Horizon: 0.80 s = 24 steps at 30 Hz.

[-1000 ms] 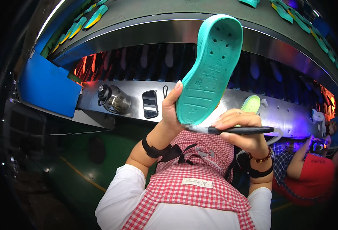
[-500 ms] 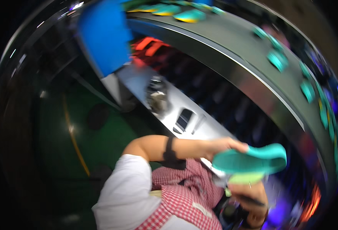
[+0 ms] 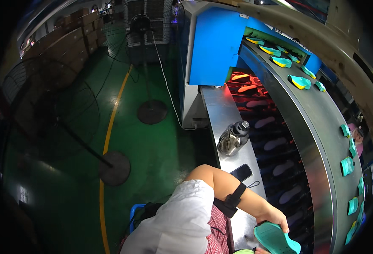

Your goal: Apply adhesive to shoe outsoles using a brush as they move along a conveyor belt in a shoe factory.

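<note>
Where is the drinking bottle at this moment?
In the head view, the drinking bottle is slightly right of centre, on the metal bench, just above the phone in the picture.

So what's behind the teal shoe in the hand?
Behind the shoe in the left hand, some silver bench shows past its left edge. What lies directly behind is covered.

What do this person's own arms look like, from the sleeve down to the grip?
The left arm wears a short, loose white fabric sleeve and, lower down, a black strap. The left grip has no glove. Of the right grip, seemingly, only a small bare part shows at the lower edge; the right arm is out of view.
</note>
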Available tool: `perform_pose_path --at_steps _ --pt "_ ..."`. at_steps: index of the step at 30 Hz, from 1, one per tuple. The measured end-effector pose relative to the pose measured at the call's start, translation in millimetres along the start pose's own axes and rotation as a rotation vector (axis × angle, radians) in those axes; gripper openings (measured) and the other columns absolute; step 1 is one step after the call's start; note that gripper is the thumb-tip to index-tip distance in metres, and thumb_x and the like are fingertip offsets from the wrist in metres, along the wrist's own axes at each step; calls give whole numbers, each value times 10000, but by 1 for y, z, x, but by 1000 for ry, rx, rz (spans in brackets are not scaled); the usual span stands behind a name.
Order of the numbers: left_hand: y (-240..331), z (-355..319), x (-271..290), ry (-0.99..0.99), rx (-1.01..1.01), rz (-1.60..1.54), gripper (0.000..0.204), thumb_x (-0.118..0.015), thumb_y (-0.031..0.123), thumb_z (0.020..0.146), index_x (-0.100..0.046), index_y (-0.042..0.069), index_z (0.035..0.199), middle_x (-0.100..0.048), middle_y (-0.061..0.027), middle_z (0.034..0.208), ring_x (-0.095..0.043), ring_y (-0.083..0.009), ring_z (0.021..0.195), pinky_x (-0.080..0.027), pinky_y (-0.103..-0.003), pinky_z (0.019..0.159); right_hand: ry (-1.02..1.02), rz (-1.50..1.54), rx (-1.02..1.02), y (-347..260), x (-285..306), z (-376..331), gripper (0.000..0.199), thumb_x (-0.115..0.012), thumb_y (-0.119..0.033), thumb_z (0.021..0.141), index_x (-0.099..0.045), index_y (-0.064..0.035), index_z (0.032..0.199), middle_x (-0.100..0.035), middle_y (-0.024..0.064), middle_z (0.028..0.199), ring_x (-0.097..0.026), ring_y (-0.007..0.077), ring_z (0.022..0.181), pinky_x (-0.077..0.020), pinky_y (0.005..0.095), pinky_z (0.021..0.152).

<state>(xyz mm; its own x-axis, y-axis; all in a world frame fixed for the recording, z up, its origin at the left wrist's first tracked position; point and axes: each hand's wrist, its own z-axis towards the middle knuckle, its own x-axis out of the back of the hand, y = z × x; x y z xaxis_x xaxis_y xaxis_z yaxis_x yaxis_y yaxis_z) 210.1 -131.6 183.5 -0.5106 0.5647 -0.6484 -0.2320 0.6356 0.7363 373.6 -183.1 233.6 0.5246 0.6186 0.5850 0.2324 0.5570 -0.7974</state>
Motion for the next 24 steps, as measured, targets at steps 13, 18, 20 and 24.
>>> perform_pose_path --at_steps 13,18,20,24 --pt "3 0 -8 99 113 34 340 -616 265 789 -572 18 1019 -592 -109 983 -558 -234 920 -455 -391 779 59 -16 -2 5 2 -25 249 -641 88 637 -651 -18 862 -644 163 928 -646 253 808 -499 332 700" --pt "1 5 -15 99 70 -3 239 -647 206 774 -633 35 940 -629 -39 857 -593 -122 741 -493 -297 657 153 -89 -12 3 11 -63 243 -639 88 641 -652 -18 859 -643 167 936 -647 255 818 -501 332 704" --pt "6 0 -25 65 107 -33 198 -637 230 761 -637 69 876 -632 -38 826 -596 -136 733 -490 -307 678 234 -111 33 3 13 -76 240 -638 88 643 -652 -18 858 -643 168 939 -647 255 821 -501 333 706" --pt "20 -23 -18 122 30 88 321 -572 198 833 -581 0 1086 -614 -66 988 -590 -146 859 -472 -280 777 104 -252 112 13 19 -58 244 -658 28 644 -653 -42 878 -643 161 948 -652 254 815 -505 293 693"
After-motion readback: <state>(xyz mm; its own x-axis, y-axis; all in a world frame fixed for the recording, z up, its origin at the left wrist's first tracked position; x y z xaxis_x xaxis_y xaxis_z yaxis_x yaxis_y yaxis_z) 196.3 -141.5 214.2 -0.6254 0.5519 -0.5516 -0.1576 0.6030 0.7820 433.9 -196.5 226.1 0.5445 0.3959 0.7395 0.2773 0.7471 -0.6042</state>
